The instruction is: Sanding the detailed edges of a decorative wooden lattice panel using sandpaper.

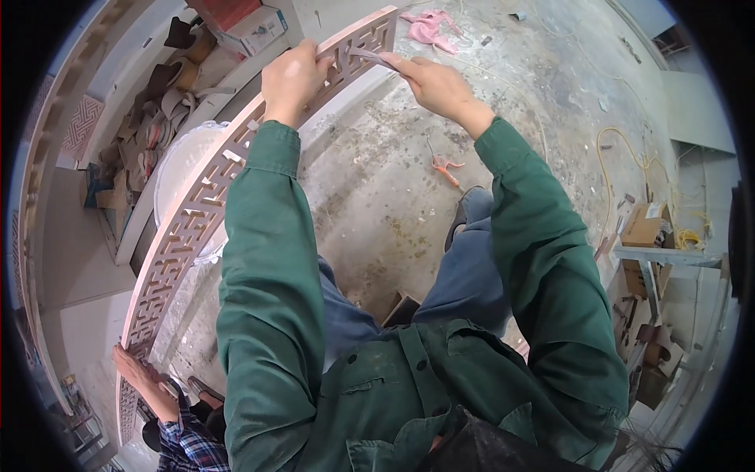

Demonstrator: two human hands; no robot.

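A long, curved pinkish wooden lattice panel (169,245), pierced with a geometric fretwork pattern, runs from the top middle to the lower left. My left hand (291,81) grips its edge near the far end, thumb and fingers closed on the wood. Just to the right, my right hand (440,86) pinches a thin grey-purple strip (373,57) that looks like folded sandpaper. The strip's tip reaches the fretwork beside my left hand; how deep it goes in is hard to see. Another person's hand (140,371) rests on the panel's near end.
A white round tub (174,169) stands beneath the panel. Scraps and curled abrasive pieces (161,118) fill a shelf at left. An orange-handled tool (447,170) lies on the stained floor by my foot, a pink cloth (429,30) farther off. Yellow cord (609,157) and a cardboard box (646,223) are at right.
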